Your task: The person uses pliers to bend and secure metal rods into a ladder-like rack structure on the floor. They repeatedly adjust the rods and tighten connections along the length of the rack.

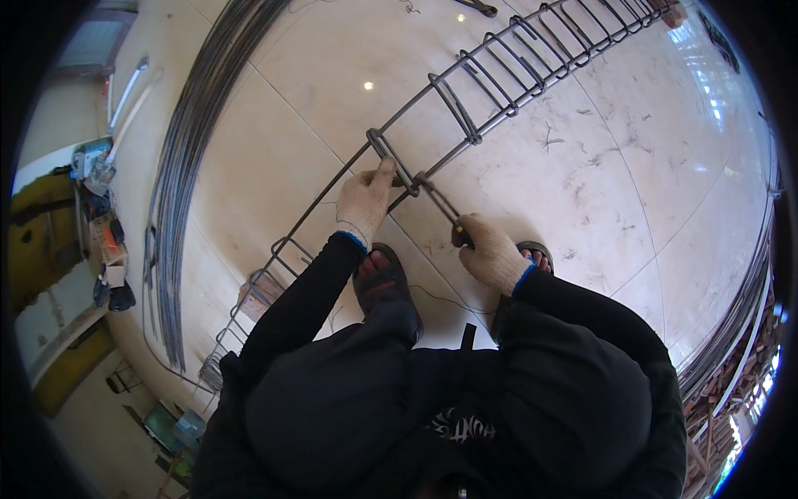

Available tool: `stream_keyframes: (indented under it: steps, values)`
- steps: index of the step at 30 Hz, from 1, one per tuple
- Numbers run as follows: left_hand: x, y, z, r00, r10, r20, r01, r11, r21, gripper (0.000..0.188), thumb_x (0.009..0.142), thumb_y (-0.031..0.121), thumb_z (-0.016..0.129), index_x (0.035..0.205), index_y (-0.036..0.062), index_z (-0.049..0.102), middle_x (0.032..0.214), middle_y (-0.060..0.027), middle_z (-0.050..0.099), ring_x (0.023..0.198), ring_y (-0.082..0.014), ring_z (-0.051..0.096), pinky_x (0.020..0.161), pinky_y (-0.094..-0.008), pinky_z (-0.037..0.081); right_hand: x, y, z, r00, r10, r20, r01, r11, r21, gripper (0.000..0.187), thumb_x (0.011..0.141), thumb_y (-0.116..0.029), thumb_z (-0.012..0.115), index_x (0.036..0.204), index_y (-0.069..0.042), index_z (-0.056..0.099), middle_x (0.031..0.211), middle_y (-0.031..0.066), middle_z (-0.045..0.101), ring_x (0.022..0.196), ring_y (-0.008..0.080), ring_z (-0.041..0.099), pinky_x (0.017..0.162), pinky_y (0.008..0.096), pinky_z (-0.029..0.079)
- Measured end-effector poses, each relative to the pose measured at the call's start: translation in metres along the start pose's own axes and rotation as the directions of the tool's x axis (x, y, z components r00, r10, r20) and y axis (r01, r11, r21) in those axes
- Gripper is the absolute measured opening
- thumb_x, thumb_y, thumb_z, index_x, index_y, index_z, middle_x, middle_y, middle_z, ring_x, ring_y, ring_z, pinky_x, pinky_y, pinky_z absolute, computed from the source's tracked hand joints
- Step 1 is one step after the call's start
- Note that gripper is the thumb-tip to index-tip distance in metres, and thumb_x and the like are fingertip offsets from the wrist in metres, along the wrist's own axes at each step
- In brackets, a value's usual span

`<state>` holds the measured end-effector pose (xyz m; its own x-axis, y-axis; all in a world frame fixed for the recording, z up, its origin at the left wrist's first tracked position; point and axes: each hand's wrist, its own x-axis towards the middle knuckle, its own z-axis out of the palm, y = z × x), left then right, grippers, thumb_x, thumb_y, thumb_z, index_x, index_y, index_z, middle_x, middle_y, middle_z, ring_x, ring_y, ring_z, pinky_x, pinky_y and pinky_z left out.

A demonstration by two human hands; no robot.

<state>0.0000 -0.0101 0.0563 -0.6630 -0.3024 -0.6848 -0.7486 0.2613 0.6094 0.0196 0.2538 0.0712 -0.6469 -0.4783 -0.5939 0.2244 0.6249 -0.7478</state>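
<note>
I held pliers [442,202] at the near edge of the steel cage [474,138].
Left hand [365,202] pinched a loop [396,156]; right hand [490,252] closed around the pliers.

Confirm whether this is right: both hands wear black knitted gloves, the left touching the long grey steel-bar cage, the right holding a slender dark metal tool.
Wrong on colour: the head view shows cream knitted gloves, not black. The left hand touches the long grey steel-bar cage, and the right hand holds the slender dark metal tool.
</note>
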Motion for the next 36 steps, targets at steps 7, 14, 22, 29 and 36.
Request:
stream_keyframes:
  steps: [7, 14, 22, 29, 36]
  values:
    - [0.011, -0.006, -0.007, 0.983, 0.104, 0.150, 0.046, 0.655, -0.755, 0.045, 0.108, 0.045, 0.067, 0.130, 0.0074, 0.074, 0.110, -0.0044, 0.075, 0.096, -0.0185, 0.069, 0.089, -0.0359, 0.055, 0.006, -0.004, 0.000, 0.993, -0.017, 0.120, 0.016, 1.000, 0.008, 0.027, 0.087, -0.001, 0.062, 0.114, -0.003, 0.066, 0.110, 0.0234, 0.072, 0.111, 0.0436, 0.070, 0.097, 0.0479, 0.056]
    - [0.010, -0.019, -0.001, 0.998, 0.026, 0.050, 0.017, 0.705, -0.709, 0.040, 0.108, 0.036, 0.070, 0.134, 0.0063, 0.071, 0.115, -0.0036, 0.074, 0.093, -0.0130, 0.068, 0.084, -0.0326, 0.058, 0.004, 0.002, 0.004, 0.991, -0.027, 0.130, 0.031, 0.999, -0.026, 0.026, 0.087, -0.002, 0.063, 0.112, -0.003, 0.066, 0.112, 0.0235, 0.073, 0.111, 0.0426, 0.070, 0.097, 0.0476, 0.055]
    - [0.004, -0.018, -0.004, 0.999, 0.039, -0.018, -0.041, 0.708, -0.705, 0.039, 0.106, 0.034, 0.074, 0.130, 0.0027, 0.074, 0.110, -0.0034, 0.076, 0.085, -0.0107, 0.067, 0.079, -0.0274, 0.059, 0.008, 0.001, -0.003, 0.979, 0.005, 0.204, -0.001, 1.000, -0.018, 0.025, 0.088, -0.002, 0.063, 0.113, -0.002, 0.064, 0.111, 0.0232, 0.072, 0.109, 0.0417, 0.071, 0.096, 0.0470, 0.055]
    - [0.003, -0.023, 0.000, 0.998, 0.052, -0.040, -0.065, 0.721, -0.690, 0.047, 0.108, 0.035, 0.071, 0.139, 0.0006, 0.068, 0.117, -0.0061, 0.073, 0.099, -0.0142, 0.069, 0.086, -0.0318, 0.059, 0.005, 0.009, 0.012, 0.989, -0.057, 0.136, 0.060, 0.998, -0.017, 0.022, 0.088, -0.001, 0.062, 0.110, -0.001, 0.063, 0.107, 0.0248, 0.071, 0.106, 0.0420, 0.071, 0.094, 0.0481, 0.055]
    - [0.001, -0.023, -0.004, 0.997, 0.023, -0.074, -0.066, 0.739, -0.671, 0.040, 0.107, 0.036, 0.072, 0.131, 0.0031, 0.074, 0.110, -0.0042, 0.076, 0.091, -0.0124, 0.071, 0.079, -0.0288, 0.061, 0.007, 0.004, 0.022, 0.995, 0.049, 0.087, -0.054, 0.997, 0.055, 0.022, 0.086, -0.002, 0.061, 0.108, 0.000, 0.064, 0.102, 0.0263, 0.069, 0.102, 0.0439, 0.070, 0.090, 0.0485, 0.054]
